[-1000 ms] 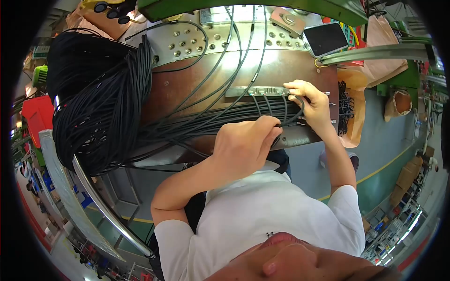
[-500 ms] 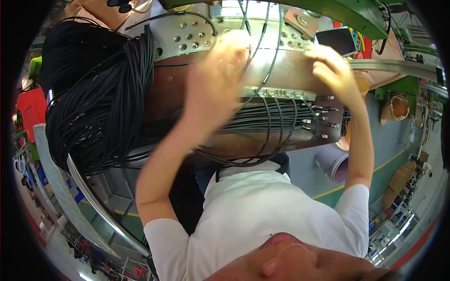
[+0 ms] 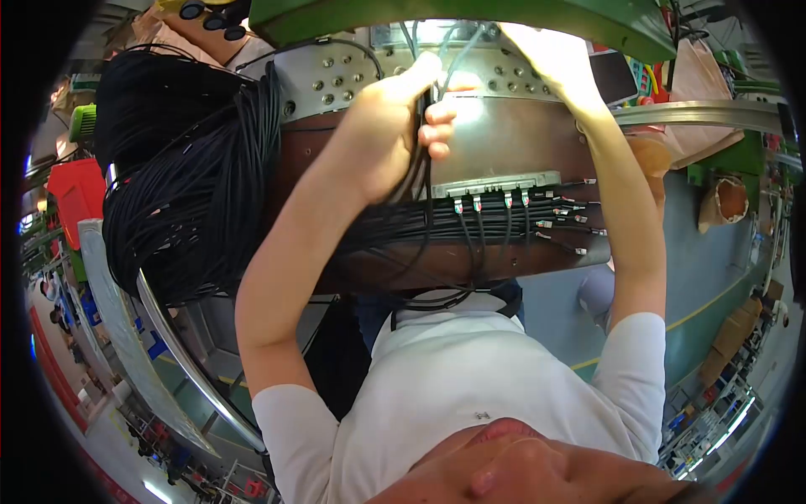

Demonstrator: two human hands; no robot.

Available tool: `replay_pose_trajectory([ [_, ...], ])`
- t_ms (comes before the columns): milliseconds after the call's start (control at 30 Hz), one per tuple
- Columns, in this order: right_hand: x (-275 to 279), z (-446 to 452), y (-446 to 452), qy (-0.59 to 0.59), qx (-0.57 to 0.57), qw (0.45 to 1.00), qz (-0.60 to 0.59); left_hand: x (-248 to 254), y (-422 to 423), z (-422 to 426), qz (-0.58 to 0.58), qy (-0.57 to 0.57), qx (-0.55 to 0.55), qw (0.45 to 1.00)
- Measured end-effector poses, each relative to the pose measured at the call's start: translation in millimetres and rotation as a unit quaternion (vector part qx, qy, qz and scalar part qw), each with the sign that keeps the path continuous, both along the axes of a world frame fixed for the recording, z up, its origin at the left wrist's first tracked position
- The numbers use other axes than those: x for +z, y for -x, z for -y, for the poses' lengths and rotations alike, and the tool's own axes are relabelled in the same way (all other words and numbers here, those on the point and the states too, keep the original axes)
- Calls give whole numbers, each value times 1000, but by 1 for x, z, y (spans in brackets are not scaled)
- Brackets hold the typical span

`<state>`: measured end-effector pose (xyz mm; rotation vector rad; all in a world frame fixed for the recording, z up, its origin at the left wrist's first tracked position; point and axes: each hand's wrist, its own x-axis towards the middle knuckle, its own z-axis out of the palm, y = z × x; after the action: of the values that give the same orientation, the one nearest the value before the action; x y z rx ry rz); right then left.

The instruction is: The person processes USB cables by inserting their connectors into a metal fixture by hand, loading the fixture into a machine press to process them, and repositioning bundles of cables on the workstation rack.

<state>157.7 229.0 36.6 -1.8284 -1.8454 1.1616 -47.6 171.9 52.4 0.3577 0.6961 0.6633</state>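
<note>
My left hand (image 3: 395,126) is closed around several black cables (image 3: 419,181), thumb on top and fingertips curled on the right side. The cables run up from the hand toward the bright metal plate and hang down over the brown panel (image 3: 504,139). My right hand (image 3: 554,63) reaches to the plate's upper right, under a green machine beam (image 3: 470,18). Glare washes it out and its fingers cannot be made out. Below the hands, a connector strip (image 3: 495,181) holds several cables with white-tagged plugs. More loose cable ends with tags lie at its right.
A thick bundle of black cables (image 3: 180,185) hangs at the left beside a curved metal rail (image 3: 180,353). The perforated metal plate (image 3: 336,76) lies at the back. A dark flat device (image 3: 613,77) and brown paper (image 3: 697,101) are at the right. A grey bucket (image 3: 596,296) stands on the floor.
My left hand has closed on the cables and drawn them together left of the connector strip. My right hand has moved up and left, under the green beam. The view has shifted slightly.
</note>
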Motion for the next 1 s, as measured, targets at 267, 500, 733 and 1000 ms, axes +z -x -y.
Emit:
replay_pose_trajectory([
  [267,-26,32,-2,-185,40,982,9,29,62,80,84,39,-1,996],
  [500,-58,80,-6,-483,69,844,221,40,268,18,-516,-224,369,740],
  [733,-44,150,-5,-329,143,932,57,-32,80,81,-226,-188,-191,936],
  [1000,-48,2,15,-554,189,802,121,-44,-2,26,113,-14,-117,987],
])
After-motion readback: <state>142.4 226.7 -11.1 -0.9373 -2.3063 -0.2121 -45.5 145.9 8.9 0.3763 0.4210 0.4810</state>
